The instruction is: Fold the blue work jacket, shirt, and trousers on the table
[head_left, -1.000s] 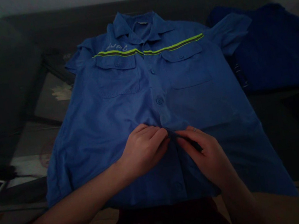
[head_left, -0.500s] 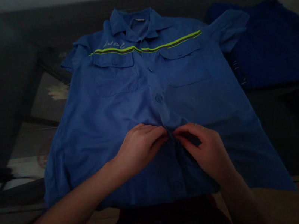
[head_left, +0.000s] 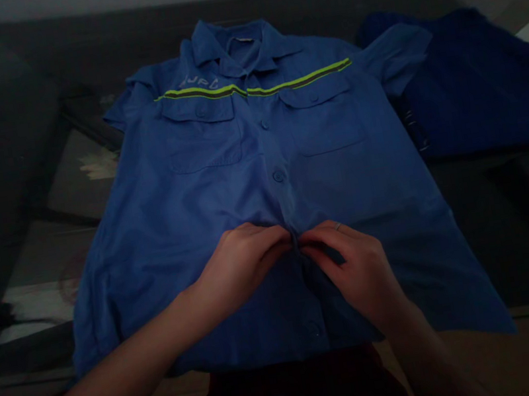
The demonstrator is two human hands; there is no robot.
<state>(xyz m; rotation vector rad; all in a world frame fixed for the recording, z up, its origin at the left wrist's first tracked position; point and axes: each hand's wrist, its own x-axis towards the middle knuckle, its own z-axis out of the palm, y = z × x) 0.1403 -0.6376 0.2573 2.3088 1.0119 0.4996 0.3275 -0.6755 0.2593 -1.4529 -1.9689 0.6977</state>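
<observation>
- Two bare hands work on a blue short-sleeved work shirt, which lies front side up on the dark table, with its collar away from the person and its hem towards the near edge.
- The left hand pinches the cloth at the front placket; the right hand pinches just beside it, so both are closed on the shirt, fingertips nearly meeting.
- As I judge, the step in hand is about one button position, between the upper button and the lower button. The fingers hide this place, so I cannot tell if it is being fastened or undone.
- The next move probably calls for a firm pinch on both layers; a loose layer could slip.
- For containers, the shirt has a left chest pocket and a right chest pocket, as seen by the person. Both flaps are down; the pockets look flat, but their inside is not visible.
- One sleeve overlaps a dark blue cloth.
</observation>
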